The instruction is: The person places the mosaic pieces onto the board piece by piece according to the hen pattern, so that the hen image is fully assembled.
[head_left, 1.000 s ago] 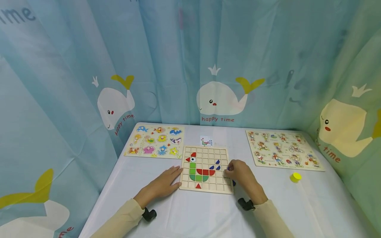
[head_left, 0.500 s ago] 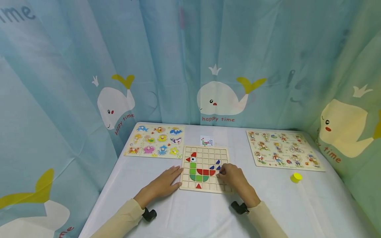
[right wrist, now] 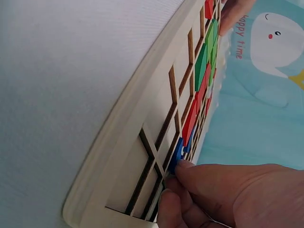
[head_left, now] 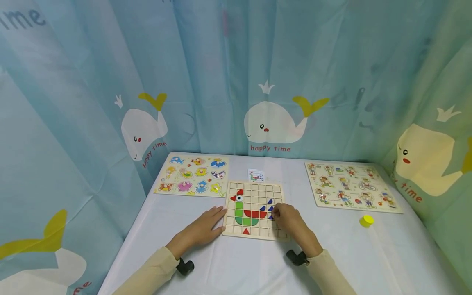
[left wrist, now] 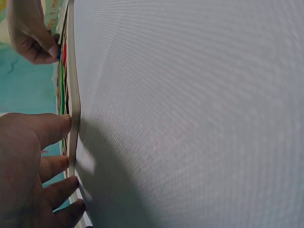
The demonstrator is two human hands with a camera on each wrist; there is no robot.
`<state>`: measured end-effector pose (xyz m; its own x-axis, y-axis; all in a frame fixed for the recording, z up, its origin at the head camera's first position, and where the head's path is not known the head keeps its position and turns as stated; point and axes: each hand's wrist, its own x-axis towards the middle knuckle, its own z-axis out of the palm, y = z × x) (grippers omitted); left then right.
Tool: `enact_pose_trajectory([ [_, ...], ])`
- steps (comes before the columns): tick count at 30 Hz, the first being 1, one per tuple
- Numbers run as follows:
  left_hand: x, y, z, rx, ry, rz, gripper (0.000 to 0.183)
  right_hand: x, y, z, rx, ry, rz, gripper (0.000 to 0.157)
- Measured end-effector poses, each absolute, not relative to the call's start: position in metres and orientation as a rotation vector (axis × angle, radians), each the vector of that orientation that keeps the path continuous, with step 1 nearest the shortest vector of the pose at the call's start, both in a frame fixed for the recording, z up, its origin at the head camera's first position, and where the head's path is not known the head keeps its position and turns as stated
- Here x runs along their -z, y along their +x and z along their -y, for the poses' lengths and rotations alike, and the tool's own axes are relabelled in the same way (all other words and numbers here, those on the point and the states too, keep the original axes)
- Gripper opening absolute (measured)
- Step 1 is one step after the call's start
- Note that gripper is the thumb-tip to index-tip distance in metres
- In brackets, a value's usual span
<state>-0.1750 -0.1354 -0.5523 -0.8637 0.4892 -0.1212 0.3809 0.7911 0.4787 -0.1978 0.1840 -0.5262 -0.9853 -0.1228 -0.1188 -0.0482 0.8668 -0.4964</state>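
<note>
A square wooden grid board [head_left: 273, 233] lies on the table, its cells partly filled with coloured pieces in a bird-like shape. My right hand [head_left: 291, 221] is over the board's right side, thumb and fingertips pinching a blue quarter-round piece [right wrist: 176, 156] low in a cell. Other blue pieces [head_left: 270, 201] sit just beyond it, and red half-round ends [head_left: 254, 214] and green pieces [head_left: 239, 209] lie to the left. My left hand [head_left: 200, 227] rests with extended fingers against the board's left edge; in the left wrist view its thumb [left wrist: 54, 127] touches that edge.
A small picture card [head_left: 255, 175] lies behind the board. A sea-animal puzzle [head_left: 158, 180] is at the back left, a puzzle of figures [head_left: 354, 192] at the back right. A yellow cylinder [head_left: 366, 221] stands before the latter. A whale-print curtain [head_left: 217, 82] encloses the table.
My right hand has moved left from the board's right edge onto its grid, bringing a blue piece down beside the other blue ones. My left hand has stayed in place.
</note>
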Motion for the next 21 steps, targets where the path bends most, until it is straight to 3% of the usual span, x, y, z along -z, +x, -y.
enact_pose_trajectory([
  [12, 0.551, -0.173, 0.136, -0.663, 0.694, -2.744, 0.063, 0.522, -0.197, -0.203, 0.822, -0.143, -2.914, 0.005],
  [21, 0.553, -0.175, 0.136, -0.63, 0.707, -2.753, 0.064, 0.523, -0.199, -0.248, 0.768, -0.035, -2.922, 0.029],
])
